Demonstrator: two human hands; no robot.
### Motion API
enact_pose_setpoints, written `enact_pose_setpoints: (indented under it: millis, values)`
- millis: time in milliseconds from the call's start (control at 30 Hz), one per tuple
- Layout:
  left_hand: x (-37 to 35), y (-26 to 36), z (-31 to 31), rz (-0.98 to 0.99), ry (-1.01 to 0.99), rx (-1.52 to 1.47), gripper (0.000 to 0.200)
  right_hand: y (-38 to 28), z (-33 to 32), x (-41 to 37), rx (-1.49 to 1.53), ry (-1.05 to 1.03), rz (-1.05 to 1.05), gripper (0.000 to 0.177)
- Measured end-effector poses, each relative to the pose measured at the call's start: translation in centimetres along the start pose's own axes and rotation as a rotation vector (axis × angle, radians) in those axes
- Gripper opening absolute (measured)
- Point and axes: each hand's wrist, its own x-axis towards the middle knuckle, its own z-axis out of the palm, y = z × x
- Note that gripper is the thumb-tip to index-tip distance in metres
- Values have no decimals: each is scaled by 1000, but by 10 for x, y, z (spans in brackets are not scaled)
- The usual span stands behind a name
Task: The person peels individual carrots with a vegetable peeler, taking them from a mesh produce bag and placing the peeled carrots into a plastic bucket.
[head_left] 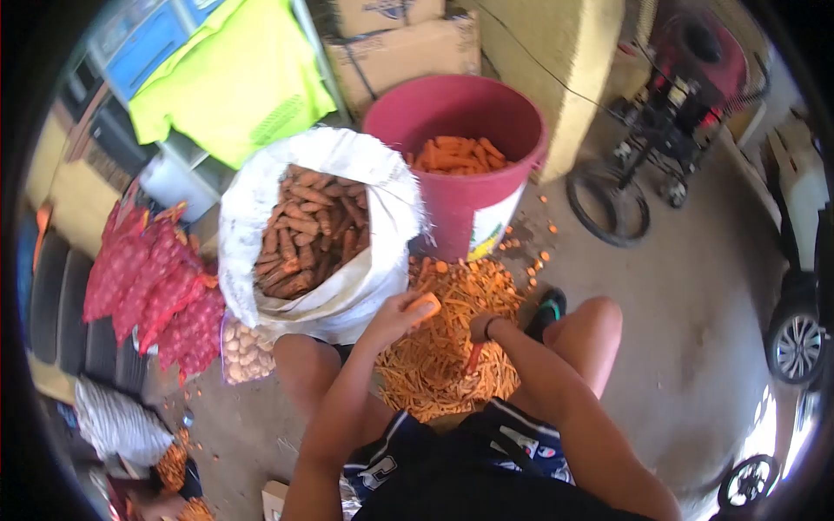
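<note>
My left hand is closed around a peeled carrot, its bright orange end showing past the fingers. A little to the right, my right hand is closed on a tool with a red handle, which points down; its working end cannot be made out. Both hands are above a heap of orange carrot peelings on the floor between my legs. Ahead on the left, an open white sack holds unpeeled carrots. Beyond the peelings, a dark red tub contains peeled carrots.
Red net bags and a bag of pale brown produce lie left of the sack. Cardboard boxes stand behind the tub. A wheeled machine is at right. Another person's arm shows at lower left.
</note>
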Motion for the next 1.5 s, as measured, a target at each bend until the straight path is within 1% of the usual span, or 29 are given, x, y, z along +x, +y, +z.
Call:
enact_pose_setpoints:
  millis: [33,100,133,167,200,233,267,300,333,367,433,467,500,533,567,600,667,733,867,967,1067,1133,1167,1200,1233,1300,1367,1467,1500]
  values:
    - [6,-3,-8,-58,-26,50,48,-13,1,-6,133,32,12,38]
    - [24,-19,-25,-188,-91,140,53,-32,-17,-29,192,41,-41,35]
    - [22,7,-26,-90,-1,165,59,-35,-21,-32,206,75,-68,35]
    - [37,30,-31,-37,16,25,58,-39,-19,-34,234,109,-94,36]
    - [51,53,-36,18,27,-114,58,-29,-3,-5,219,196,-122,36]
    - [41,93,-38,146,-11,-269,49,-33,-1,-5,240,198,-109,36]
    - [33,128,-34,245,35,-427,46,-31,-6,-10,255,202,-89,37]
    - [35,142,-42,297,2,-445,49,-29,-13,-16,263,211,-65,37]
    - [42,144,-53,345,22,-263,49,-29,-18,-22,308,171,-37,39]
    - [48,141,-64,391,46,-77,50,-28,-21,-32,306,225,-43,39]
    - [46,119,-93,432,286,360,49,-29,-23,-47,305,337,-59,42]
    - [45,100,-112,444,404,581,48,-27,-25,-52,318,349,-74,42]
    - [48,69,-136,518,506,565,47,-26,-26,-55,334,359,-89,42]
    - [43,44,-160,440,623,730,46,-25,-27,-57,352,368,-106,42]
    - [44,4,-190,466,697,823,46,-26,-26,-58,345,365,-98,42]
    - [24,-9,-194,367,767,841,46,-27,-25,-57,338,361,-91,42]
    - [9,-56,-216,211,833,1071,43,-32,-24,-58,330,329,-92,41]
    - [3,-60,-218,84,774,1068,42,-35,-26,-59,307,265,-109,40]
    - [1,-54,-211,-80,749,1118,43,-40,-35,-59,327,296,-125,39]
    - [9,-48,-229,-17,662,876,48,-44,-41,-76,374,339,-113,40]
    - [-1,-8,-223,432,952,439,49,-42,-54,-85,361,378,-126,41]
    - [-21,13,-221,497,814,-121,49,-46,-68,-105,339,415,-108,43]
    - [-35,21,-217,519,736,-401,49,-40,-74,-111,343,458,-151,41]
    - [-51,33,-201,457,600,-505,47,-32,-81,-116,346,501,-196,40]
    - [-50,29,-191,432,508,-504,47,-30,-90,-121,355,543,-245,38]
    - [-39,15,-166,369,313,-502,47,-28,-113,-127,312,612,-245,33]
    - [-21,15,-120,341,307,-551,43,-23,-125,-138,308,713,-247,30]
    - [-1,-4,-66,359,165,-655,41,-19,-127,-148,352,952,-228,28]
    - [7,-9,-55,315,159,-624,41,-19,-120,-146,394,1020,-198,29]
